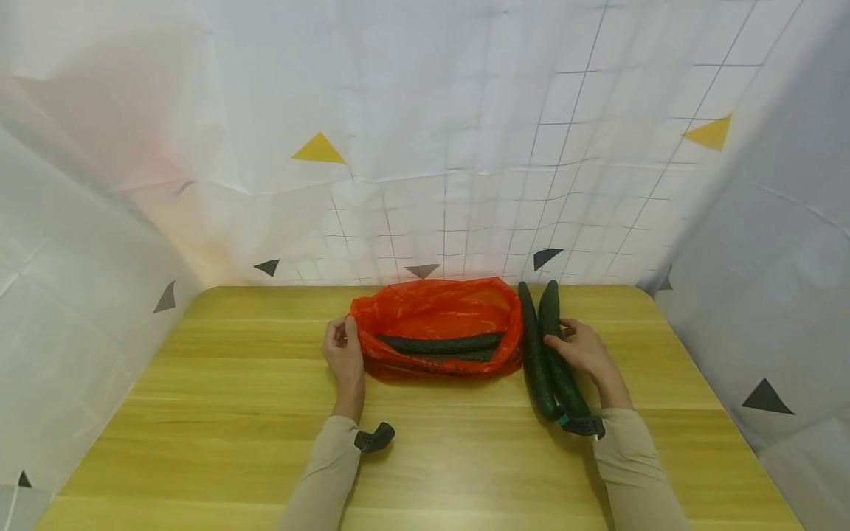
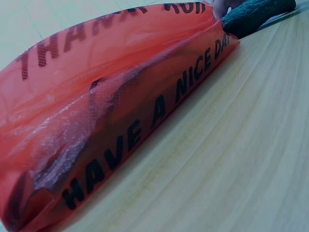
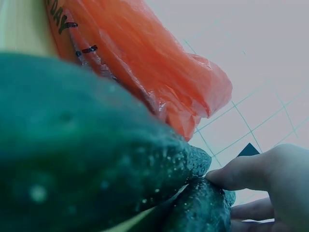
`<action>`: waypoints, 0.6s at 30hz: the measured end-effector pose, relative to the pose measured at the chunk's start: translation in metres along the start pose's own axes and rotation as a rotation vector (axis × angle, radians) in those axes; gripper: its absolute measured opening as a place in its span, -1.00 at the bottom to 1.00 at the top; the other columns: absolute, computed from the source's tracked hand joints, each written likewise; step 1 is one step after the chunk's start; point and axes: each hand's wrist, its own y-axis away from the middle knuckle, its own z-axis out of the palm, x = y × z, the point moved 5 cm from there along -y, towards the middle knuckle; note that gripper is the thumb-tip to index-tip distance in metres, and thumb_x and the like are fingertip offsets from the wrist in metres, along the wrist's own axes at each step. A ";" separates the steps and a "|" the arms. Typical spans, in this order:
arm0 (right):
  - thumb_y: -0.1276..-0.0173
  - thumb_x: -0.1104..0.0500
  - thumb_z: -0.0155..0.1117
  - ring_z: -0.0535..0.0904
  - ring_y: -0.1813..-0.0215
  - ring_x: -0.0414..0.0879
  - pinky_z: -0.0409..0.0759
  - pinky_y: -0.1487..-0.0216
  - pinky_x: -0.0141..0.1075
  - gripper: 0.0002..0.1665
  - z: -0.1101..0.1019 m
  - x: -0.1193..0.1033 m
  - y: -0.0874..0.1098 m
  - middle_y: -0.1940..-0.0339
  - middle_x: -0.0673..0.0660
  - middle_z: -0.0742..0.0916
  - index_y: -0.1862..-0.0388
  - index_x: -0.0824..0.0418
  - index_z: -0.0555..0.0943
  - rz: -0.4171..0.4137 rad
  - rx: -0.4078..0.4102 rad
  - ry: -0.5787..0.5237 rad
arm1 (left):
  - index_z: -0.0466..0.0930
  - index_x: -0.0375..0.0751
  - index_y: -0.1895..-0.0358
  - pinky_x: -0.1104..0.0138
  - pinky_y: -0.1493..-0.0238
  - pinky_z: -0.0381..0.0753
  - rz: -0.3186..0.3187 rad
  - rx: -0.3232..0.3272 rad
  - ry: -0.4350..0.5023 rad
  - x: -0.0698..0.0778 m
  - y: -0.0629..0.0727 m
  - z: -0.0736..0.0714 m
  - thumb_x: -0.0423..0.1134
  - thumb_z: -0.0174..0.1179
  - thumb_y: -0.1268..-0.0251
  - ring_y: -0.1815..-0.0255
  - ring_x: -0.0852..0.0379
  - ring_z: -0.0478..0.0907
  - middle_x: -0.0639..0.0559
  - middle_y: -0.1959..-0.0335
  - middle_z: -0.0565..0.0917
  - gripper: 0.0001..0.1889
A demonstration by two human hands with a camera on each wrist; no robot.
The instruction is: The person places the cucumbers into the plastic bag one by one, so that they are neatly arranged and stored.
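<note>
A red plastic bag [image 1: 438, 295] lies on its side on the table, mouth spread, with two dark green cucumbers [image 1: 446, 344] inside. My left hand [image 1: 345, 360] pinches the bag's left rim between thumb and fingers. Just right of the bag, two more cucumbers lie side by side, pointing away from me. My right hand [image 1: 584, 350] grips the outer cucumber [image 1: 561, 372], thumb on top and fingers along its far right side. The inner cucumber [image 1: 535, 354] lies against it, close to the bag. In the right wrist view the thumb [image 3: 236, 171] touches the gripped cucumber [image 3: 205, 208].
The wooden table [image 1: 226, 398] runs back to a white sheet wall [image 1: 425, 147] with grid lines and yellow and black triangles. Similar sheets stand at left and right. Each wrist wears a black camera band [image 1: 375, 437].
</note>
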 end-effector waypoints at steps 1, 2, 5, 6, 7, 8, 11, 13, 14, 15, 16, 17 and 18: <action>-0.36 -0.04 0.12 0.47 -0.12 0.35 0.45 -0.12 0.09 -0.18 0.000 0.000 0.000 -0.13 0.55 0.50 -0.35 0.52 0.18 -0.001 -0.003 -0.006 | 0.55 -0.45 0.17 0.51 0.31 0.39 -0.002 -0.004 0.003 0.000 0.000 0.000 -0.10 0.19 -0.29 0.36 0.29 0.46 0.18 0.42 0.54 -0.62; -0.36 -0.03 0.12 0.47 -0.12 0.35 0.45 -0.12 0.09 -0.19 0.000 -0.001 0.001 -0.13 0.55 0.50 -0.35 0.52 0.18 -0.003 -0.005 -0.012 | 0.55 -0.46 0.17 0.52 0.31 0.39 -0.003 -0.009 0.007 0.000 0.000 0.000 -0.12 0.19 -0.29 0.36 0.29 0.46 0.18 0.42 0.54 -0.63; -0.38 -0.01 0.11 0.47 -0.12 0.35 0.46 -0.11 0.07 -0.21 -0.002 -0.001 0.002 -0.13 0.55 0.51 -0.35 0.53 0.19 -0.014 -0.008 -0.026 | 0.54 -0.49 0.17 0.51 0.31 0.40 -0.007 -0.023 0.015 0.003 0.000 0.000 -0.19 0.18 -0.30 0.37 0.30 0.46 0.16 0.42 0.54 -0.67; -0.38 0.00 0.10 0.47 -0.12 0.35 0.47 -0.10 0.07 -0.21 -0.002 -0.002 0.003 -0.12 0.55 0.51 -0.34 0.54 0.19 -0.017 -0.010 -0.034 | 0.54 -0.50 0.17 0.51 0.32 0.40 -0.007 -0.025 0.010 0.007 0.001 0.000 -0.21 0.17 -0.31 0.37 0.30 0.46 0.16 0.42 0.54 -0.69; -0.39 0.01 0.10 0.47 -0.12 0.35 0.47 -0.09 0.06 -0.23 -0.003 -0.002 0.003 -0.12 0.55 0.51 -0.34 0.54 0.19 -0.021 -0.009 -0.041 | 0.54 -0.50 0.18 0.51 0.32 0.40 -0.008 -0.027 0.006 0.011 0.002 0.000 -0.23 0.17 -0.31 0.38 0.30 0.46 0.15 0.42 0.54 -0.70; -0.40 0.01 0.09 0.47 -0.12 0.35 0.48 -0.09 0.05 -0.23 -0.003 -0.002 0.003 -0.12 0.54 0.51 -0.34 0.54 0.19 -0.025 -0.009 -0.045 | 0.54 -0.50 0.18 0.50 0.32 0.40 -0.009 -0.025 0.001 0.014 0.004 0.001 -0.24 0.16 -0.31 0.38 0.31 0.46 0.15 0.43 0.55 -0.72; -0.41 0.03 0.06 0.47 -0.14 0.35 0.50 -0.07 0.04 -0.26 -0.004 -0.002 0.003 -0.13 0.54 0.51 -0.34 0.54 0.20 -0.040 -0.001 -0.057 | 0.54 -0.49 0.20 0.50 0.32 0.40 -0.004 -0.020 -0.014 0.025 0.007 0.002 -0.27 0.16 -0.31 0.39 0.32 0.47 0.16 0.43 0.56 -0.74; -0.42 0.03 0.04 0.46 -0.15 0.36 0.50 -0.08 0.04 -0.28 -0.005 -0.002 0.003 -0.14 0.54 0.51 -0.34 0.53 0.20 -0.052 0.006 -0.060 | 0.54 -0.49 0.21 0.50 0.32 0.40 0.000 -0.016 -0.015 0.029 0.008 0.002 -0.27 0.16 -0.31 0.39 0.32 0.47 0.18 0.44 0.56 -0.75; -0.43 0.03 0.04 0.46 -0.16 0.36 0.51 -0.08 0.04 -0.28 -0.005 -0.003 0.003 -0.14 0.54 0.51 -0.34 0.53 0.20 -0.060 0.008 -0.062 | 0.53 -0.50 0.21 0.50 0.33 0.40 0.004 -0.015 -0.012 0.029 0.008 0.003 -0.27 0.16 -0.31 0.39 0.32 0.47 0.19 0.45 0.56 -0.75; -0.43 0.04 0.03 0.46 -0.16 0.37 0.51 -0.08 0.04 -0.29 -0.006 -0.004 0.004 -0.14 0.54 0.51 -0.34 0.53 0.20 -0.065 0.010 -0.069 | 0.53 -0.51 0.21 0.50 0.33 0.40 0.008 -0.015 -0.009 0.030 0.009 0.003 -0.28 0.16 -0.31 0.40 0.31 0.47 0.19 0.45 0.56 -0.75; -0.44 0.04 0.03 0.46 -0.16 0.37 0.51 -0.08 0.04 -0.29 -0.006 -0.004 0.004 -0.15 0.54 0.50 -0.34 0.53 0.20 -0.071 0.011 -0.078 | 0.53 -0.51 0.21 0.50 0.33 0.40 0.012 -0.014 -0.009 0.030 0.009 0.003 -0.29 0.16 -0.31 0.40 0.31 0.47 0.21 0.46 0.56 -0.75; -0.44 0.04 0.03 0.47 -0.15 0.37 0.52 -0.07 0.03 -0.29 -0.007 -0.005 0.005 -0.15 0.54 0.50 -0.35 0.53 0.20 -0.075 0.013 -0.089 | 0.53 -0.52 0.21 0.50 0.33 0.40 0.013 -0.013 -0.007 0.030 0.008 0.003 -0.29 0.16 -0.31 0.40 0.31 0.47 0.21 0.46 0.56 -0.75; -0.45 0.04 0.02 0.47 -0.15 0.37 0.53 -0.05 0.01 -0.30 -0.008 -0.006 0.005 -0.15 0.54 0.50 -0.35 0.52 0.19 -0.080 0.015 -0.097 | 0.52 -0.52 0.21 0.51 0.33 0.40 0.013 -0.013 -0.005 0.030 0.008 0.003 -0.29 0.16 -0.31 0.40 0.31 0.47 0.21 0.46 0.56 -0.74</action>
